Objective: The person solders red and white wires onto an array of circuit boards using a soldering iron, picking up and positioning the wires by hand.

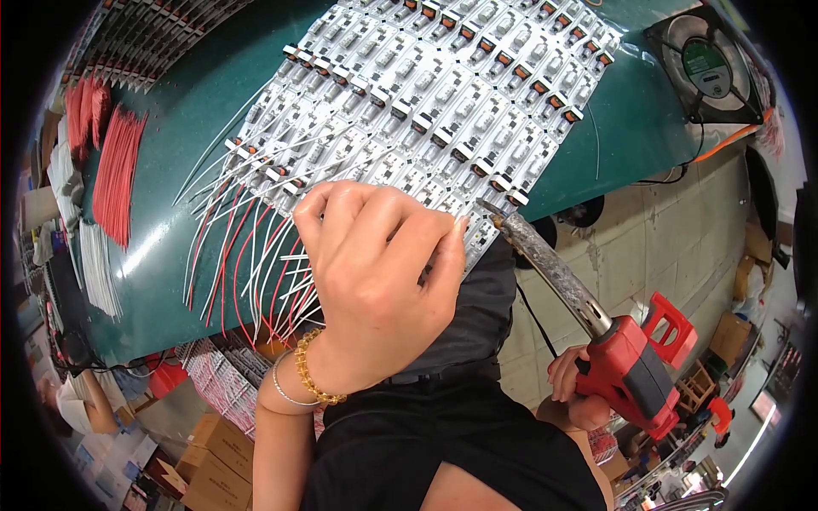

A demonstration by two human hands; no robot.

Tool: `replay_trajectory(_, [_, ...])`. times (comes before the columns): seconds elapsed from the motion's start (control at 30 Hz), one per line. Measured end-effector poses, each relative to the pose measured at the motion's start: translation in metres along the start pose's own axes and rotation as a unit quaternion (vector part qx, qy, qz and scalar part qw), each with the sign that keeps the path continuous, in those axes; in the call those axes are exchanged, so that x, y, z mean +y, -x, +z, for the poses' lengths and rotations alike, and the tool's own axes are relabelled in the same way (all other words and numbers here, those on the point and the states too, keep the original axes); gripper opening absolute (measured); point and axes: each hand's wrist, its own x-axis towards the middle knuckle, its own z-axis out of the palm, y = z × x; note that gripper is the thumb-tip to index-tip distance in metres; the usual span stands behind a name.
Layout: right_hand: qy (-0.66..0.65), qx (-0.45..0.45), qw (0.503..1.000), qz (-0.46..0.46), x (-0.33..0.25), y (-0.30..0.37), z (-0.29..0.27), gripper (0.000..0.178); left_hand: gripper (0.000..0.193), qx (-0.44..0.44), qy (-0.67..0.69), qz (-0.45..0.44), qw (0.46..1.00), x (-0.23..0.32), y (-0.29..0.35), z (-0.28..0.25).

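Black top (383,451), dark trousers (469,336); amber bead bracelet (302,364), thin silver bangle (279,387).

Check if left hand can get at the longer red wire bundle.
Likely yes. The left hand is over the white circuit boards; the longer red wire bundle lies uncovered on the green table, off to its left. Loose red and white wires lie between, but look low enough to pass over.

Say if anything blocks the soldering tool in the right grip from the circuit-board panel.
Nothing visible does. The soldering tool in the right grip has its tip over the near right edge of the circuit-board panel; contact is unclear. The left grip is beside the tip, not across its path.
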Motion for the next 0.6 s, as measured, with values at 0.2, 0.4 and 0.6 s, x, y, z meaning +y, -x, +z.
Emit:
replay_trajectory(0.2, [0.098, -0.019, 0.994, -0.054, 0.018, 0.018, -0.021, 0.069, 0.014, 0.007, 0.011, 0.006, 1.000, -0.003, 0.000, 0.002])
replay_trajectory(0.4, [0.032, 0.103, 0.994, -0.009, 0.004, 0.008, 0.005, 0.066, 0.013, 0.001, 0.005, 0.008, 1.000, -0.003, 0.000, 0.002])
replay_trajectory(0.6, [0.062, -0.022, 0.996, -0.057, -0.002, 0.002, 0.003, 0.085, 0.011, -0.021, 0.014, 0.007, 1.000, 0.002, -0.006, -0.010])
